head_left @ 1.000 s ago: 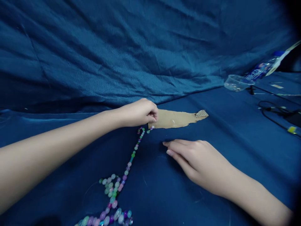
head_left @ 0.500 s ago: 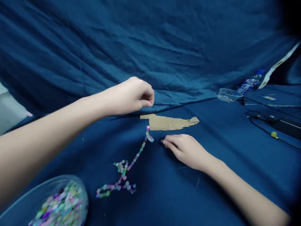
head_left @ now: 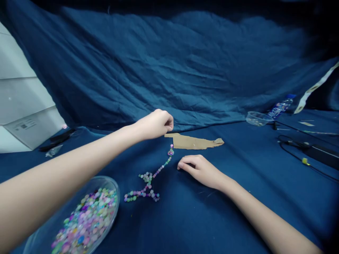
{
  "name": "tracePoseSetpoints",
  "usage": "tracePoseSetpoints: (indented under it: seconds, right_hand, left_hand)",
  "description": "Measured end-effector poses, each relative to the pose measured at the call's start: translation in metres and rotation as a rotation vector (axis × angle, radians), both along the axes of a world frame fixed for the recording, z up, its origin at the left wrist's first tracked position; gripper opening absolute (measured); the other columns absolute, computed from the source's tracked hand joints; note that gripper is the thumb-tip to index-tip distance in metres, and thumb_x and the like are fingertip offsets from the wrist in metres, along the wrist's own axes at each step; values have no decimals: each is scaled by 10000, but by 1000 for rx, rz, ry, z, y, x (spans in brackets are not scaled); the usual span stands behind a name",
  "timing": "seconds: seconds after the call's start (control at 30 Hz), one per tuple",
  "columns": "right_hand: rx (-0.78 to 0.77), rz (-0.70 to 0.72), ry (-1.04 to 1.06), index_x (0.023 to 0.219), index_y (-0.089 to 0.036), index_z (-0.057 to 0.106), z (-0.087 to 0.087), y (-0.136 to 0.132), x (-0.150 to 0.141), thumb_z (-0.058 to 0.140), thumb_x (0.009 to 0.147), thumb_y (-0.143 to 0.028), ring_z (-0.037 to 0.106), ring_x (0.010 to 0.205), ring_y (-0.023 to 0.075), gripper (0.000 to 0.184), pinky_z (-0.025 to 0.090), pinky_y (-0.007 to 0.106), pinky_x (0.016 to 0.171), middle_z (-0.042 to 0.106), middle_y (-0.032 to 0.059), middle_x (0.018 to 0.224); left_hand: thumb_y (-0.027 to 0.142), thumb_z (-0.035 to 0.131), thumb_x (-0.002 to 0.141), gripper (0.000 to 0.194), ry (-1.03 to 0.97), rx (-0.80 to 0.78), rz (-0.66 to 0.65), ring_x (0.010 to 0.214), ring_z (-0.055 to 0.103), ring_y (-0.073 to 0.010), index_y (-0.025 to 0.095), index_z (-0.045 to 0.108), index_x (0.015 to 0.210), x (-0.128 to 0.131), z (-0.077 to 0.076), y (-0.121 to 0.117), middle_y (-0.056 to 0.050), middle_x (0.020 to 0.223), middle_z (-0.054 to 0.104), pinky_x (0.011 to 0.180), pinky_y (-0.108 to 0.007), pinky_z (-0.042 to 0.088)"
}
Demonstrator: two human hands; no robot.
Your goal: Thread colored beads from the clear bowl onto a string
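Note:
My left hand [head_left: 158, 123] is closed in a pinch in front of the blue backdrop, above the upper end of a strand of beads [head_left: 164, 165]. Whatever its fingertips hold is too fine to see. The pastel strand runs down and left across the blue cloth into loops and small clusters. On the right, my right hand [head_left: 197, 169] rests low over the cloth, thumb and fingers pinched together beside the strand. Its fingertip contents cannot be made out. Just beyond both hands lies a torn strip of brown cardboard [head_left: 193, 142].
A clear bowl [head_left: 116, 208] heaped with loose beads [head_left: 90, 220] stands front left, partly under my left forearm. Back right are a small clear tub [head_left: 258, 119], a bottle [head_left: 282, 106] and black cables [head_left: 291, 141]. White boxes [head_left: 29, 91] stand far left.
The view has tilted up and swung left, showing more of the boxes and bowl. My left hand is slightly lower over the cardboard. The beads at the strand's upper end have shifted.

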State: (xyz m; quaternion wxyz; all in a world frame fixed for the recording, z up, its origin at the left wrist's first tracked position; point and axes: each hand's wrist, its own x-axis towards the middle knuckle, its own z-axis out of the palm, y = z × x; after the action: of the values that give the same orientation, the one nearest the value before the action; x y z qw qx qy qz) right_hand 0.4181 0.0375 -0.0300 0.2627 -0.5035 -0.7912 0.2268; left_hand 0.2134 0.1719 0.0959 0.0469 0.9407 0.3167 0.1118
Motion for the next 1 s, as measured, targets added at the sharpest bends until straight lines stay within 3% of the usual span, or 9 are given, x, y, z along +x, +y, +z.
tracePoseSetpoints:
  seconds: [0.1,0.17,0.27,0.37,0.47,0.6,0.73,0.87,1.0]
  right_hand:
    - [12,4,-11,988,-222,815,-3,-2,-6,547,1137,-325,764,1019,222,323,542,344,939,831,43,1088]
    - [24,-11,-45,1015,-222,820,-4,-2,-7,549,1137,-326,756,1017,230,315,539,354,928,821,48,1083]
    - [46,-18,-97,1055,-222,817,-6,-3,-6,543,1141,-319,749,1010,233,304,539,363,921,806,49,1075]
    - [70,-12,-138,1069,-228,809,-8,-3,-4,536,1145,-310,754,1010,223,296,546,353,926,801,44,1100]
    - [74,-12,-147,1061,-231,802,-9,-3,-2,532,1147,-310,760,1003,219,294,553,346,918,799,44,1110]
    - [87,-11,-154,1056,-229,798,-9,-3,-1,527,1148,-317,764,1000,225,300,561,350,907,800,52,1107]
    - [106,-7,-166,1061,-223,799,-9,-5,-1,511,1154,-326,764,1003,227,320,565,361,920,798,60,1109]
    - [114,-6,-171,1071,-217,800,-10,-5,-1,511,1154,-323,762,1021,230,319,564,370,939,800,63,1109]
    - [114,-4,-174,1066,-217,801,-11,-5,0,507,1155,-325,760,1021,230,326,562,368,937,800,61,1121]
  left_hand:
    - [221,706,983,112,73,-77,25,831,718,-195,155,762,912,5,-31,6,-55,899,774,785,-323,567]
    - [355,722,1035,217,140,-145,19,923,732,-194,146,736,1090,11,-51,9,-62,1057,761,862,-384,633]
    - [383,704,1052,295,169,-213,1,1036,739,-223,159,713,1244,19,-69,18,-96,1223,741,908,-419,655]
    - [381,706,1050,310,95,-181,64,1102,733,-244,167,708,1275,18,-65,31,-106,1272,731,953,-445,645]
    - [386,697,1055,289,-10,-120,135,1110,732,-245,154,722,1225,12,-47,40,-103,1245,743,975,-458,635]
    - [348,746,1016,210,-33,-143,70,934,757,-205,140,764,992,9,-31,27,-42,982,791,916,-407,629]
    - [346,716,1041,210,21,-153,43,960,746,-205,138,749,1034,12,-39,5,-55,1031,777,914,-409,633]
    - [369,718,1043,253,123,-211,48,988,744,-210,151,733,1171,8,-53,2,-79,1154,758,881,-396,654]
    - [371,698,1055,299,91,-177,110,1110,729,-248,150,710,1255,-5,-47,7,-106,1266,732,955,-453,645]
